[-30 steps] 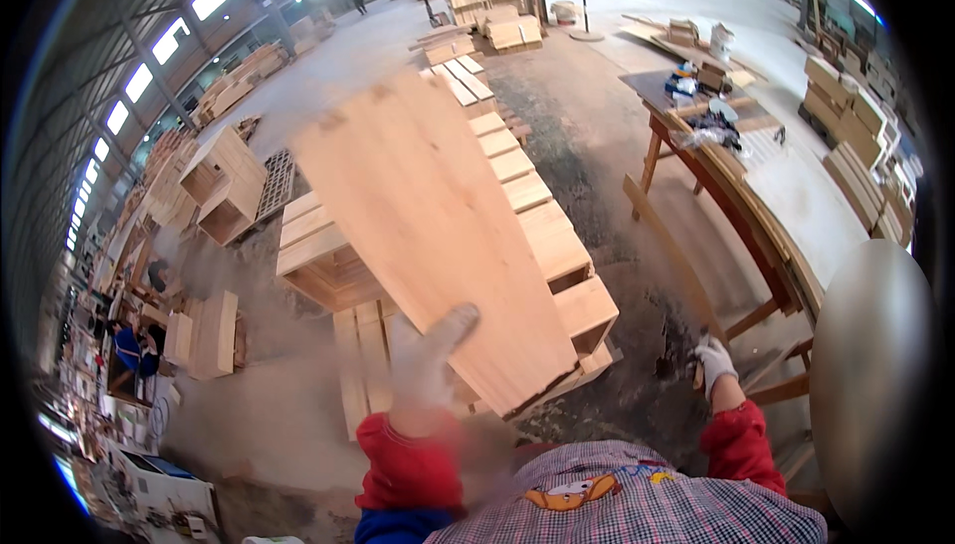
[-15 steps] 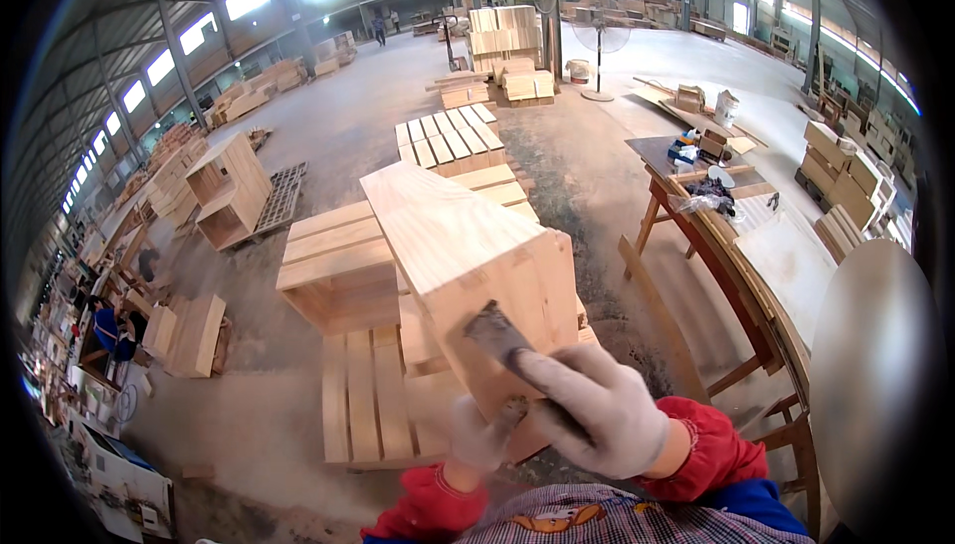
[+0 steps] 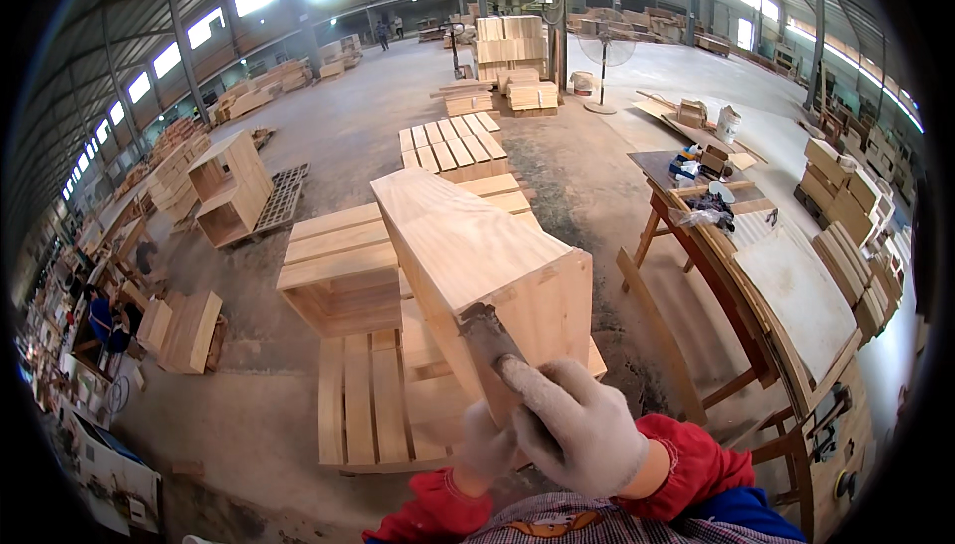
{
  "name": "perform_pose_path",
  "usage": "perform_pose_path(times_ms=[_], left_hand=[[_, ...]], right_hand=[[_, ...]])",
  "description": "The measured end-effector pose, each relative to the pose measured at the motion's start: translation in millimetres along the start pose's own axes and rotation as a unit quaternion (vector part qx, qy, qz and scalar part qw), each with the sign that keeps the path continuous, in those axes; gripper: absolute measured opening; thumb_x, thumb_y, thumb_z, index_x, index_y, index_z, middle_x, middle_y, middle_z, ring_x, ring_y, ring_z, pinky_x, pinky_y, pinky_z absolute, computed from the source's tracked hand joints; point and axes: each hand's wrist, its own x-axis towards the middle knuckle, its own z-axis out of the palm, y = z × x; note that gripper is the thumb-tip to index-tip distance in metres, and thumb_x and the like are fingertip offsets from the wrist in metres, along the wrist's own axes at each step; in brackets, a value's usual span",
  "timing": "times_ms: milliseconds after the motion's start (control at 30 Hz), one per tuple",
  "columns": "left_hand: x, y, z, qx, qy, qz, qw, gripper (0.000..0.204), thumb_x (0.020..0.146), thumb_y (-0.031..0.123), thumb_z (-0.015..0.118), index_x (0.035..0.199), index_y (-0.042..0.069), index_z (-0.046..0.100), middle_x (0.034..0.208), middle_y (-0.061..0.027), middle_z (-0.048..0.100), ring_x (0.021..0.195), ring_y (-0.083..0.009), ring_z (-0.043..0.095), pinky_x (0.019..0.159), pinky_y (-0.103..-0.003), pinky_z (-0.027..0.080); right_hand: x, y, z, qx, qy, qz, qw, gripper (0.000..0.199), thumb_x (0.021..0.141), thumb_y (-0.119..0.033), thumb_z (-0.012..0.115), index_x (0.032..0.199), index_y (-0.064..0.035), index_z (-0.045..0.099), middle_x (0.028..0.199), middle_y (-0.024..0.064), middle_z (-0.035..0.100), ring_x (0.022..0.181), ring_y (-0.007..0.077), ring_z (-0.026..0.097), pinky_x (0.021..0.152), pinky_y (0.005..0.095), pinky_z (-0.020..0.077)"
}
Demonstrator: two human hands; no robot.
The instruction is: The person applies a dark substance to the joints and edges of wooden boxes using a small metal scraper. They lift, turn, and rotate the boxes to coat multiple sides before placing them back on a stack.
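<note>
**Pressing a scraper to the corner of the box**

Holding the wooden box (image 3: 477, 266) up in front of your chest, you have it tilted so its long top face runs away from you and its near end faces you. Your right hand (image 3: 577, 425), in a pale work glove, is closed around a dark flat tool, probably a scraper or sanding block (image 3: 492, 335), and presses it against the near corner of the box. The tool is partly covered by your fingers, so its exact kind is hard to tell. Your left hand (image 3: 484, 445), also gloved, sits just beside the right one, under the near lower edge of the box; its fingers curl against the wood, though the right hand hides most of it.

Below the box lies a slatted wooden pallet (image 3: 363, 400) on the concrete floor (image 3: 249, 415). Just left of the box, a second box (image 3: 338, 271) stands on that pallet. Behind the box, farther off, flat panels (image 3: 453, 146) lie in a row. Right of the box stands a long workbench (image 3: 756, 266) with small items at its far end. Well to the left of the box, an open crate (image 3: 231, 186) rests near a dark grid-like mat (image 3: 282, 196).
</note>
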Motion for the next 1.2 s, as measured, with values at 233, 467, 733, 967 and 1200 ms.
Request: perform_pose_path(times_ms=[233, 467, 733, 967, 1200], left_hand=[[0.5, 2.7, 24.6, 0.097, 0.088, -0.040, 0.991, 0.029, 0.094, 0.018, 0.057, 0.114, -0.004, 0.059, 0.100, -0.0073, 0.066, 0.090, -0.0135, 0.063, 0.074, -0.028, 0.052], [-1.7, 0.2, 2.4, 0.140, -0.024, -0.077, 0.987, 0.031, 0.093, 0.020, 0.059, 0.113, -0.004, 0.059, 0.097, -0.0068, 0.066, 0.088, -0.0130, 0.063, 0.072, -0.028, 0.051], [-1.1, -19.4, 5.1, -0.112, 0.002, -0.031, 0.993, 0.034, 0.093, 0.024, 0.058, 0.112, -0.005, 0.060, 0.089, -0.0047, 0.066, 0.080, -0.0117, 0.061, 0.068, -0.028, 0.050], [4.7, 3.2, 0.3, -0.049, -0.025, -0.080, 0.995, 0.023, 0.090, 0.016, 0.060, 0.101, -0.004, 0.064, 0.080, -0.0047, 0.064, 0.070, -0.0110, 0.055, 0.063, -0.028, 0.046], [3.4, 4.9, 2.1, -0.078, -0.002, -0.092, 0.993, 0.018, 0.089, 0.011, 0.059, 0.098, -0.004, 0.065, 0.078, -0.0061, 0.064, 0.071, -0.0146, 0.058, 0.065, -0.030, 0.048]], right_hand=[[0.7, 8.3, 8.4, -0.015, 0.006, -0.024, 1.000, 0.046, 0.076, 0.003, 0.062, 0.122, 0.0018, 0.055, 0.089, 0.0166, 0.059, 0.061, 0.0293, 0.063, 0.053, 0.0343, 0.0510], [3.3, 11.7, 4.7, 0.016, 0.020, -0.038, 0.999, 0.048, 0.075, 0.002, 0.064, 0.122, 0.0019, 0.055, 0.087, 0.0167, 0.060, 0.063, 0.0298, 0.063, 0.053, 0.0334, 0.0514], [1.0, 12.7, -3.1, 0.007, 0.034, -0.031, 0.999, 0.050, 0.077, -0.007, 0.064, 0.126, -0.0016, 0.054, 0.084, 0.0117, 0.056, 0.064, 0.0273, 0.059, 0.054, 0.0343, 0.0500], [12.2, 26.8, -12.3, -0.035, 0.081, -0.016, 0.996, 0.054, 0.074, 0.000, 0.065, 0.127, -0.0031, 0.055, 0.089, 0.0138, 0.059, 0.068, 0.0297, 0.062, 0.058, 0.0359, 0.0518], [13.2, 21.8, -40.9, -0.094, -0.064, -0.090, 0.989, 0.056, 0.075, -0.012, 0.067, 0.129, -0.0052, 0.054, 0.093, 0.0103, 0.060, 0.071, 0.0264, 0.064, 0.055, 0.0339, 0.0509]])
